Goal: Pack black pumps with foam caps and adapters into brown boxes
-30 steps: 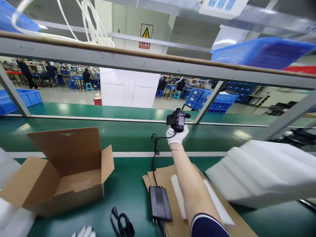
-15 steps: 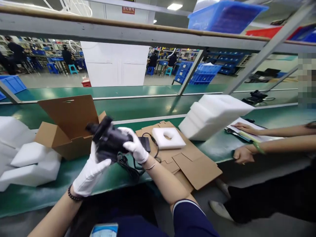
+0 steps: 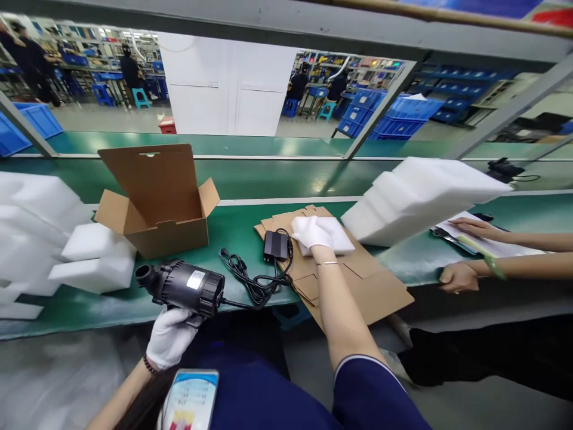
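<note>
Left hand: the gloved left hand (image 3: pixel 171 336) gripped a black pump (image 3: pixel 183 287) from below, holding it level just off the near edge of the green bench (image 3: pixel 233 230), its round inlet pointing left
Right hand: the gloved right hand (image 3: pixel 311 233) lay palm down on a white foam pad (image 3: pixel 333 237), fingers curled over its left part; whether it had closed on the pad could not be told
Pump: a white label faced up on its ribbed body, and a black cable (image 3: pixel 250 280) ran from its rear in loose coils across the bench to a black power adapter (image 3: pixel 275 245)
Adapter: it sat at the left edge of flat cardboard sheets (image 3: pixel 358 286), just beside the right hand
Box: an open cardboard box (image 3: pixel 156 206) stood on the bench behind the pump, lid flap raised, well apart from both hands
Foam: white foam blocks (image 3: pixel 94 257) were piled to the left of the box, and a taller foam stack (image 3: pixel 416 197) leaned to the right of the sheets
Co-worker: another person's bare hands (image 3: pixel 456 278) rested at the bench's right end, one on papers (image 3: pixel 492 242), one on the near edge
Lap: a phone (image 3: pixel 190 397) lay face up below the pump
</note>
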`<state>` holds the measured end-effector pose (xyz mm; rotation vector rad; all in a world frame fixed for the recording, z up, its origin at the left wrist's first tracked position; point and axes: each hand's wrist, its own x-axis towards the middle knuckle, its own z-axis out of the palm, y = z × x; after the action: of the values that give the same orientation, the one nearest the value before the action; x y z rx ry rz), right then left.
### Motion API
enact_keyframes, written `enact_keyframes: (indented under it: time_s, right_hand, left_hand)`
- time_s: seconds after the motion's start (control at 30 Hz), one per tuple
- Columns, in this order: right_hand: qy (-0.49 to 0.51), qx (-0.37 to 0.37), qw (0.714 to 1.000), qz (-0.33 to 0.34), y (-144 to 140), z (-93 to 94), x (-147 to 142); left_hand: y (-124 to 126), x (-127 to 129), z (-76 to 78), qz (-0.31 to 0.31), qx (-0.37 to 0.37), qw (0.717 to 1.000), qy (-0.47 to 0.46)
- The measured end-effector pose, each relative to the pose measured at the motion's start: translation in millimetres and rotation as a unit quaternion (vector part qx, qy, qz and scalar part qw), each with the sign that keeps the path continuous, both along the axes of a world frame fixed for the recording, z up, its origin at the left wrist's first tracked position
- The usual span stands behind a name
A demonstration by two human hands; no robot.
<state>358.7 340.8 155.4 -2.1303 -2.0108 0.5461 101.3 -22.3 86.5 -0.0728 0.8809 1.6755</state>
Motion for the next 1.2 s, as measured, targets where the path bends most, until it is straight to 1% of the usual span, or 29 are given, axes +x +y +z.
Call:
enact_keyframes:
  time_s: [0.03,0.07,0.1,0.13,0.17,0.2,0.23,0.3,0.37,0.43,0.5,0.53,0.57,0.6,0.63,0.67,0.7,0.77,0.8,0.87,0.9,0.97,1.0,1.03,1.07,1.1,1.13,1.17,1.2]
  right_hand:
    - [0.016,0.022,1.000,0.003,-6.5,-4.8,1.3]
    - [0.055,0.055,0.997,0.008,-16.5,-6.9,0.1]
    - [0.118,0.095,0.988,0.018,-29.6,-6.8,-3.5]
    - [0.196,0.128,0.972,0.035,-45.3,-5.2,-9.5]
    - [0.276,0.145,0.948,0.059,-63.1,-2.8,-17.8]
    - [0.349,0.139,0.922,0.092,-82.3,-0.7,-27.8]
    - [0.408,0.115,0.897,0.129,-102.2,0.5,-39.0]
    - [0.477,0.037,0.859,0.183,-140.7,-0.7,-62.4]
    - [0.515,-0.055,0.829,0.213,-172.7,-4.7,-83.0]
    - [0.543,-0.152,0.788,0.249,-194.7,-7.2,-97.9]
    - [0.558,-0.238,0.728,0.319,-206.2,-6.4,-107.5]
    - [0.562,-0.268,0.697,0.356,-208.5,-5.5,-110.9]
    - [0.566,-0.288,0.672,0.382,-208.9,-5.1,-113.6]
    - [0.570,-0.305,0.655,0.392,-207.9,-5.7,-115.9]
    - [0.576,-0.321,0.645,0.386,-205.6,-7.6,-117.8]
    - [0.582,-0.345,0.639,0.366,-202.5,-10.7,-119.2]
    - [0.585,-0.379,0.633,0.337,-198.8,-14.7,-120.3]
    - [0.575,-0.457,0.618,0.281,-191.0,-23.4,-121.3]
    - [0.562,-0.489,0.614,0.261,-187.6,-26.9,-121.3]
    - [0.535,-0.514,0.625,0.242,-183.0,-31.0,-120.3]
    - [0.527,-0.508,0.635,0.248,-181.9,-31.5,-119.5]
    - [0.508,-0.477,0.660,0.282,-181.5,-30.5,-117.2]
    - [0.493,-0.454,0.676,0.305,-181.6,-29.5,-115.6]
    - [0.470,-0.426,0.699,0.329,-181.5,-28.2,-113.8]
    - [0.438,-0.387,0.733,0.348,-181.1,-26.5,-112.2]
    - [0.401,-0.327,0.777,0.358,-180.4,-24.3,-111.0]
    - [0.363,-0.242,0.823,0.363,-179.6,-21.3,-110.7]
    - [0.329,-0.139,0.859,0.367,-179.1,-17.2,-111.7]
    - [0.299,-0.031,0.874,0.382,-179.2,-12.2,-114.3]
  left_hand:
    - [-2.0,0.5,1.7,-0.011,0.014,1.000,0.011]
    - [-3.0,2.3,4.9,-0.019,0.032,0.999,0.020]
    - [-3.1,5.3,9.5,-0.025,0.052,0.998,0.025]
    - [-2.3,9.2,14.8,-0.030,0.074,0.996,0.027]
    - [-1.0,13.4,20.5,-0.031,0.097,0.994,0.030]
    - [0.5,17.4,25.9,-0.032,0.119,0.992,0.035]
    - [2.0,20.9,30.5,-0.033,0.138,0.989,0.041]
    - [3.7,24.4,36.7,-0.026,0.159,0.985,0.054]
    - [3.6,22.6,38.5,-0.001,0.158,0.985,0.071]
    - [3.1,16.3,36.2,0.029,0.143,0.984,0.099]
    - [4.1,7.3,28.7,0.059,0.123,0.982,0.133]
    - [5.2,2.3,22.4,0.076,0.110,0.980,0.149]
    - [6.8,-2.7,14.6,0.098,0.092,0.977,0.163]
    - [8.4,-7.6,5.3,0.122,0.070,0.974,0.175]
    - [10.1,-12.3,-4.8,0.144,0.046,0.971,0.187]
    - [11.5,-16.8,-15.1,0.158,0.021,0.967,0.196]
    - [12.6,-21.0,-24.8,0.161,0.000,0.966,0.205]
    - [13.6,-28.8,-39.9,0.137,-0.022,0.965,0.224]
    - [13.4,-32.3,-44.6,0.117,-0.021,0.964,0.238]
    - [12.0,-38.4,-48.7,0.070,-0.003,0.957,0.283]
    - [11.0,-40.6,-48.7,0.049,0.007,0.950,0.310]
    - [8.7,-42.8,-47.3,0.018,0.014,0.934,0.357]
    - [7.5,-42.8,-46.5,0.014,0.006,0.928,0.372]
    - [6.3,-42.1,-46.0,0.017,-0.006,0.925,0.379]
    - [5.2,-40.9,-45.8,0.024,-0.017,0.924,0.381]
    - [4.3,-39.5,-45.7,0.031,-0.024,0.924,0.380]
    - [3.5,-38.1,-45.8,0.038,-0.026,0.924,0.379]
    - [2.9,-36.8,-45.9,0.044,-0.024,0.925,0.378]
    - [2.6,-35.6,-46.0,0.046,-0.022,0.925,0.378]
